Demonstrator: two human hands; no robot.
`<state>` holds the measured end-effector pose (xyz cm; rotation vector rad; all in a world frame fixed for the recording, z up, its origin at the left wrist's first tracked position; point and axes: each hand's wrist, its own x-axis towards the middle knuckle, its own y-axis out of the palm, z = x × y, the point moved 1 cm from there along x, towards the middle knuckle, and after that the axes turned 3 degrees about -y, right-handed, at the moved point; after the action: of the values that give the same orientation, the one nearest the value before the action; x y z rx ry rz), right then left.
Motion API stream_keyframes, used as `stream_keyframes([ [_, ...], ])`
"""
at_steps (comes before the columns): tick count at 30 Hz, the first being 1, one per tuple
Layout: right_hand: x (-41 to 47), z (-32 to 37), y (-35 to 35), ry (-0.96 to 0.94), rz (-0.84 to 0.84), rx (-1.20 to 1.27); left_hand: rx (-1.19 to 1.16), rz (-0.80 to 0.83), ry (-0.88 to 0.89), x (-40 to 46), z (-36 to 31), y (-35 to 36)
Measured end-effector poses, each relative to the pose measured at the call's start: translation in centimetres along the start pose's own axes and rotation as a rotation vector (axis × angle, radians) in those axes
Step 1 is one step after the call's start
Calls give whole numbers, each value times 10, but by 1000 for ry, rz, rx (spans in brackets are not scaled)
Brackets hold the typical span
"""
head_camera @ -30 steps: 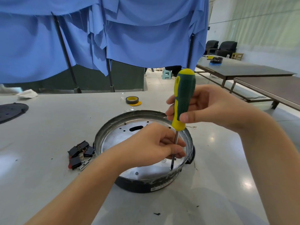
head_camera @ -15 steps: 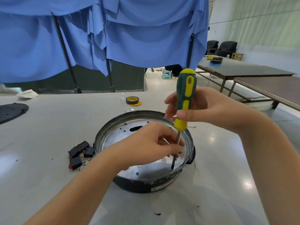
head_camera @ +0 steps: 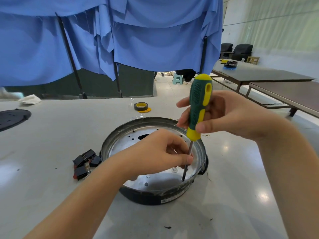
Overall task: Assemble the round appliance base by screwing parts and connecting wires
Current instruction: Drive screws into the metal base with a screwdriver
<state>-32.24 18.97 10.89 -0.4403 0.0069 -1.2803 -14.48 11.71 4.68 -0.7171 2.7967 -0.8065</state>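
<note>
My right hand grips the green and yellow screwdriver by the handle, thumb across the front near the yellow collar, fingers curled round behind. Screwdriver stands nearly upright, tilted a bit, its tip down on the shiny metal floor of the round appliance base, near the front right wall. My left hand reaches into the base from the left, fingers curled, fingertips pinching the screwdriver's metal shaft just above the tip. Can't tell if a screw sits under the tip, too small.

Base sits on the grey table, centre of view, dark outer ring with a label on the front, silver plate inside with several holes and one oval slot at the back. Just left of the base, touching or nearly so, a small pile of black connector parts. Behind the base, a roll of black tape on a yellow disc. Far left edge, a black round plate. White rag at the table's back left. Blue cloth hangs behind
</note>
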Motion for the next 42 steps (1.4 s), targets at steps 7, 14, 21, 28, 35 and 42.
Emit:
stream_keyframes([
  [7,8,7,16,-29,-248,-260,-28,14,-17,0,1,-2],
  [14,9,3,15,30,-134,-159,-27,23,-14,0,2,-2],
  [21,3,1,10,51,-35,-17,-12,62,-13,1,1,-4],
  [28,9,5,17,15,-236,-321,-62,60,-20,-1,1,-4],
  [35,8,5,17,48,-138,-178,-53,79,-49,1,2,-7],
  [42,5,6,17,36,-73,-75,397,175,-199,-3,11,-10],
])
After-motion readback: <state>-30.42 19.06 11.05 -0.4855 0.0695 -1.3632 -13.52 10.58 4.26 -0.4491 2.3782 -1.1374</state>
